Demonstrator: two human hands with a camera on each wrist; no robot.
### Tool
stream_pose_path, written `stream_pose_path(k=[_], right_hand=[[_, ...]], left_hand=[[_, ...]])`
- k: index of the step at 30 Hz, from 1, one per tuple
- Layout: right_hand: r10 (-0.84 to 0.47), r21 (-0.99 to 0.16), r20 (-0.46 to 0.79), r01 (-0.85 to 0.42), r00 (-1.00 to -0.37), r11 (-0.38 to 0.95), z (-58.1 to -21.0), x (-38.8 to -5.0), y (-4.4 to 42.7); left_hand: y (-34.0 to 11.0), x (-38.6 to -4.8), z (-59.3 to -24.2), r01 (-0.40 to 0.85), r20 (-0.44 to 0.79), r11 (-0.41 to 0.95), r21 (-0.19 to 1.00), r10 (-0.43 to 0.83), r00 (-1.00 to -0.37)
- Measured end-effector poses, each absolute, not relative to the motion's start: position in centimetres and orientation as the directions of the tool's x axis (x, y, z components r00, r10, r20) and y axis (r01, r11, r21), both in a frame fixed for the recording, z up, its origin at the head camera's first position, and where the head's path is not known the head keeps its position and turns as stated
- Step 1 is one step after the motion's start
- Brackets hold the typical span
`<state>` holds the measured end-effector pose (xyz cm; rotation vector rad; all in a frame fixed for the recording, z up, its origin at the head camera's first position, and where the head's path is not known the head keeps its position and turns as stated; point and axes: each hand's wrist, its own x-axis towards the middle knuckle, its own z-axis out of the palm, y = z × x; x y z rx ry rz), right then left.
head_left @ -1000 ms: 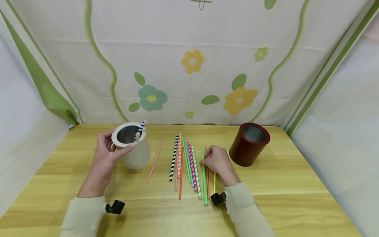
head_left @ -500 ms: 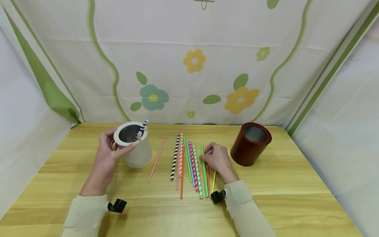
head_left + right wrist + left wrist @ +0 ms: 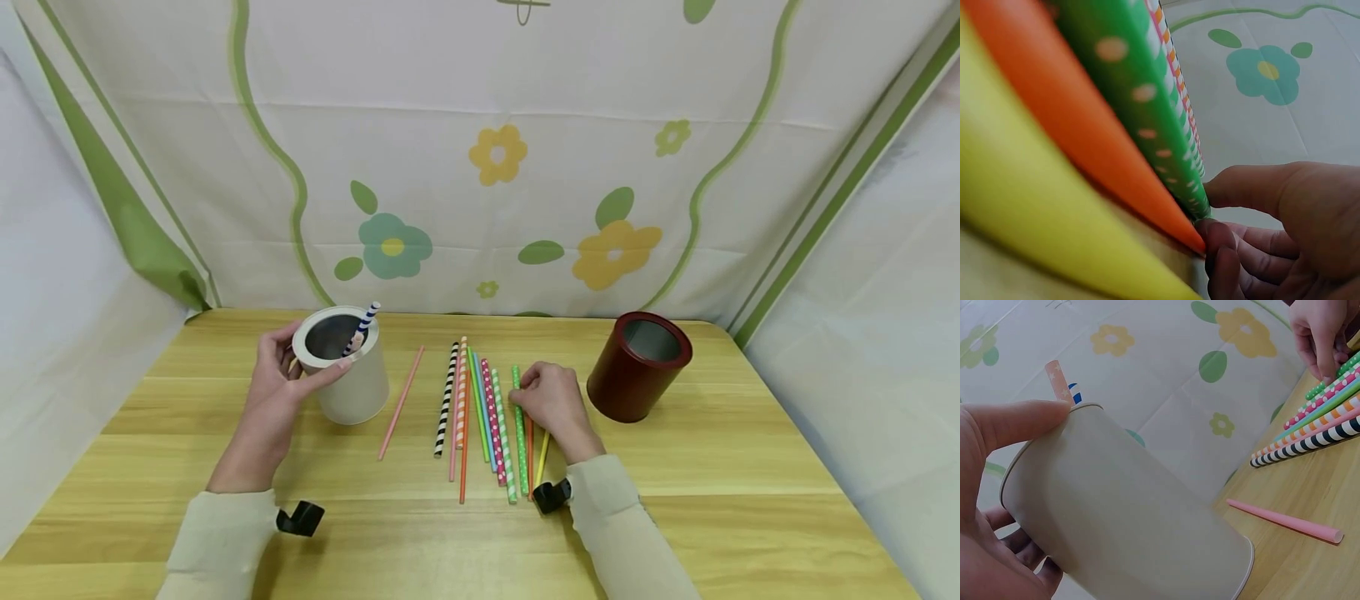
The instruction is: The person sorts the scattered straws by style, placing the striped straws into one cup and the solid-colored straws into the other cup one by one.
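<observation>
My left hand grips the white can at its rim, the thumb along the near edge and the fingers around the left side. A blue-and-white striped straw and a pink starred straw lean inside that can. My right hand pinches a green polka-dot straw near its far end, between thumb and fingers; the straw lies along the table. Just right of it, partly under the hand, are an orange straw and a yellow straw.
Several patterned straws lie in a row mid-table, among them a black-and-white striped straw. A lone pink straw lies beside the white can. The dark red can stands tilted-looking at right, before a flowered curtain.
My right hand has shifted slightly away with the green polka-dot straw, which slid toward the back of the table. The left hand keeps its grip on the white can.
</observation>
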<state>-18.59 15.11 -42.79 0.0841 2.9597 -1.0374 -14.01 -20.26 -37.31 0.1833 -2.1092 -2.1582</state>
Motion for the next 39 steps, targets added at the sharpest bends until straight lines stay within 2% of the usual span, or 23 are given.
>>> stream_pose_path(k=[7, 20, 30, 39], right_hand=[[0.062, -0.622, -0.008, 0.054, -0.998, 0.781, -42.9, -18.6, 14.9], [0.141, -0.74, -0.066, 0.144, -0.988, 0.657, -42.4, -18.9, 15.5], [0.164, -0.859, -0.124, 0.188, -0.979, 0.477, -40.4, -18.5, 15.9], [0.1, -0.95, -0.074, 0.101, -0.992, 0.296, -39.3, -18.0, 16.1]], left_hand=[[-20.3, -14.1, -37.4, 0.001, -0.003, -0.023, 1.0, -0.154, -0.988], [-20.3, -13.9, -37.4, -0.002, -0.006, -0.022, 1.0, -0.159, -0.987], [-20.3, -14.0, -37.3, -0.014, -0.016, -0.012, 1.0, -0.152, -0.988], [-20.4, -14.1, -37.4, -0.01, -0.014, -0.022, 1.0, -0.149, -0.989]])
